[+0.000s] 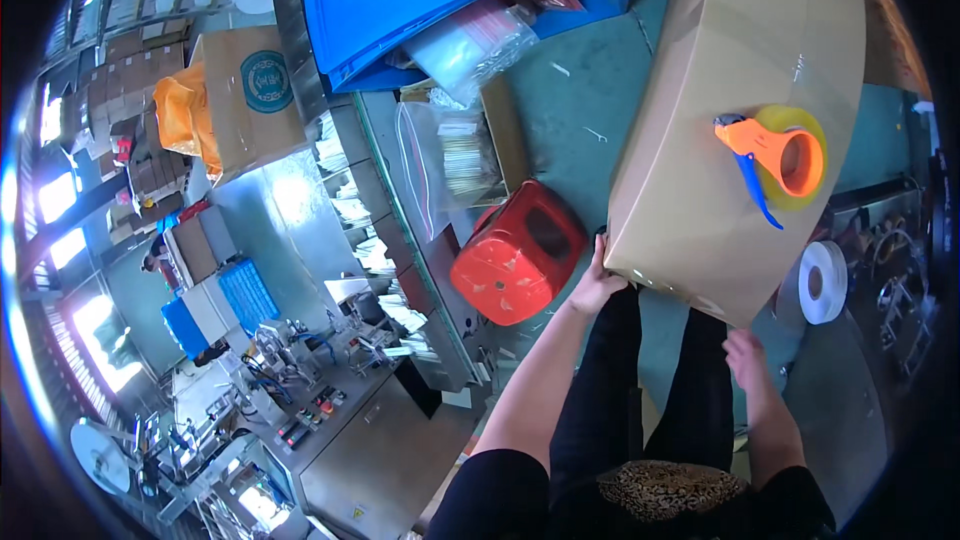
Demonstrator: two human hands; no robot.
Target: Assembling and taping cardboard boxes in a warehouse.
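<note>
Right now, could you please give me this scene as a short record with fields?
Left hand: left hand grips the near left corner of the large cardboard box
Right hand: right hand holds the box's near lower edge
On the box: orange tape dispenser with a yellowish roll
Beside the box: red plastic stool and white tape roll
Floor: green floor

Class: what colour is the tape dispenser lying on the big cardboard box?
Orange, with a blue handle: tape dispenser, head view.
</note>
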